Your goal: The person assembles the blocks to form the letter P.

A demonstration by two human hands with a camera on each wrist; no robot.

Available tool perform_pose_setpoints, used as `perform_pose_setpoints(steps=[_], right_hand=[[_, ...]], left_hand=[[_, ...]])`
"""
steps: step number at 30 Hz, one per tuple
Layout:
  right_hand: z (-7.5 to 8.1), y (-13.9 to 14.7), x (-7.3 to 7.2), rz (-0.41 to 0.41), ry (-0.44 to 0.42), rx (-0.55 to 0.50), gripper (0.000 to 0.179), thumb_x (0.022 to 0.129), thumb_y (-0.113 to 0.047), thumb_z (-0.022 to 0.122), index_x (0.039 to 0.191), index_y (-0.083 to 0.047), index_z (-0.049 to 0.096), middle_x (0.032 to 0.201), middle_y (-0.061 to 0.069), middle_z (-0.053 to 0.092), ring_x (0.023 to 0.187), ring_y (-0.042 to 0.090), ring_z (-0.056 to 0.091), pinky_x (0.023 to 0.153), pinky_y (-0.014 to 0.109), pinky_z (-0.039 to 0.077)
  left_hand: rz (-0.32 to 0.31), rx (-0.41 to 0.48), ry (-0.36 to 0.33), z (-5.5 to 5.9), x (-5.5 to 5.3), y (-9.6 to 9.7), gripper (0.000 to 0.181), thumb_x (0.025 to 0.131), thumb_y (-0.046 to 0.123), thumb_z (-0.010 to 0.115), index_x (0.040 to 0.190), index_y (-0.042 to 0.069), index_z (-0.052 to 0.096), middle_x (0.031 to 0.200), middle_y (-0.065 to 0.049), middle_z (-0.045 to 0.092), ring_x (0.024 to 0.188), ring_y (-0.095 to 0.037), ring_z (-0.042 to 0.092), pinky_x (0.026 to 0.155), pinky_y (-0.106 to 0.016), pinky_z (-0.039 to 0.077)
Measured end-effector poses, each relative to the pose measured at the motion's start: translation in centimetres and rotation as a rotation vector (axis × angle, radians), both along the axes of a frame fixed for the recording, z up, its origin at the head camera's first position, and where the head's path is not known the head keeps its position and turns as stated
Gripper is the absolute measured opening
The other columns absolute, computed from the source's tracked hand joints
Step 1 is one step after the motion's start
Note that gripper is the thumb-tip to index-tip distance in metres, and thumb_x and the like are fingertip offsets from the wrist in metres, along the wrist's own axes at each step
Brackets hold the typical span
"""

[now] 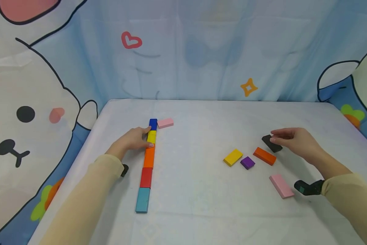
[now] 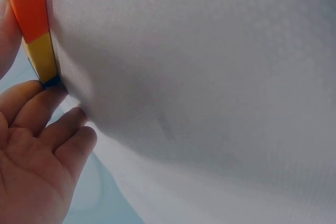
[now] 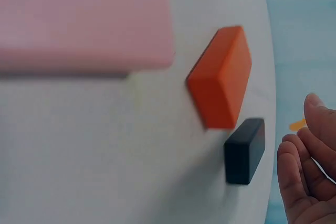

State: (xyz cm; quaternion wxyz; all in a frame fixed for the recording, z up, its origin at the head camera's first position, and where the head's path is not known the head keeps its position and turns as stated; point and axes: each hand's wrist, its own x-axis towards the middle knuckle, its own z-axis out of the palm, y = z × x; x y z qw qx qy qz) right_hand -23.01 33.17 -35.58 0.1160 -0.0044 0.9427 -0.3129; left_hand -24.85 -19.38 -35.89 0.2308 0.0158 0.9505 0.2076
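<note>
A straight row of blocks runs away from me on the left: teal [image 1: 143, 200], red [image 1: 146, 177], orange [image 1: 149, 157], yellow [image 1: 151, 136] and blue [image 1: 153, 124]. My left hand [image 1: 135, 139] rests at its far part, index fingertip where blue meets yellow and thumb by the yellow-orange joint. In the left wrist view the fingers touch the blue end. A small pink block [image 1: 165, 123] lies against the blue one. My right hand [image 1: 298, 141], fingers relaxed and holding nothing, hovers by a black block [image 3: 244, 152], apart from it in the right wrist view.
Near the right hand lie an orange block [image 1: 264, 156], a purple block [image 1: 247, 163], a yellow block [image 1: 233, 157] and a larger pink block [image 1: 281, 186]. A white cloth covers the table [image 1: 195, 204]. Behind it hangs a light blue printed curtain [image 1: 183, 68].
</note>
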Motion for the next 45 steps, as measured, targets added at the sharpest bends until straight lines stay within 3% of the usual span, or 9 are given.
perform_pose_setpoints(steps=[7, 15, 27, 35, 45], right_hand=[[-1.3, 1.6, 1.0, -0.046, 0.010, 0.018, 0.075, 0.102, -0.053, 0.056, 0.147, 0.006, 0.047, 0.141, 0.036, 0.050, 0.123, 0.049, 0.049, 0.101, 0.063, 0.050], [-2.7, 2.0, 1.7, -0.089, 0.062, 0.058, 0.076, 0.097, -0.050, 0.065, 0.141, 0.010, 0.051, 0.134, 0.038, 0.055, 0.111, 0.047, 0.055, 0.078, 0.036, 0.059], [-3.0, 1.2, 1.9, -0.125, 0.138, 0.122, 0.068, 0.091, -0.037, 0.078, 0.132, 0.014, 0.056, 0.120, 0.038, 0.062, 0.099, 0.045, 0.059, 0.077, 0.046, 0.061], [-2.9, 2.2, 1.9, -0.146, 0.082, 0.093, 0.071, 0.095, -0.042, 0.072, 0.137, 0.012, 0.052, 0.130, 0.039, 0.054, 0.108, 0.050, 0.051, 0.090, 0.059, 0.054], [-3.3, 3.6, 1.2, -0.211, -0.029, -0.045, 0.076, 0.098, -0.048, 0.065, 0.148, 0.006, 0.045, 0.151, 0.039, 0.037, 0.130, 0.056, 0.034, 0.104, 0.069, 0.041]], left_hand=[[-0.014, -0.007, 0.010, 0.1, 0.1, 0.0, 0.082, 0.098, 0.035, 0.069, 0.163, 0.016, 0.023, 0.166, -0.020, 0.032, 0.152, -0.040, 0.031, 0.122, -0.055, 0.035], [-0.014, 0.000, 0.003, 0.2, 0.1, 0.2, 0.082, 0.098, 0.034, 0.069, 0.163, 0.016, 0.023, 0.166, -0.020, 0.031, 0.153, -0.039, 0.030, 0.123, -0.055, 0.033], [-0.009, -0.003, 0.004, 0.1, 0.1, 0.1, 0.083, 0.097, 0.035, 0.069, 0.163, 0.017, 0.023, 0.166, -0.020, 0.031, 0.153, -0.040, 0.030, 0.123, -0.056, 0.033], [-0.006, 0.001, 0.003, 0.1, 0.1, 0.0, 0.083, 0.097, 0.035, 0.069, 0.163, 0.019, 0.022, 0.167, -0.018, 0.031, 0.154, -0.039, 0.028, 0.124, -0.055, 0.031], [0.011, 0.000, -0.005, 0.2, 0.2, 0.1, 0.083, 0.097, 0.036, 0.070, 0.163, 0.019, 0.022, 0.167, -0.017, 0.031, 0.154, -0.038, 0.029, 0.123, -0.055, 0.033]])
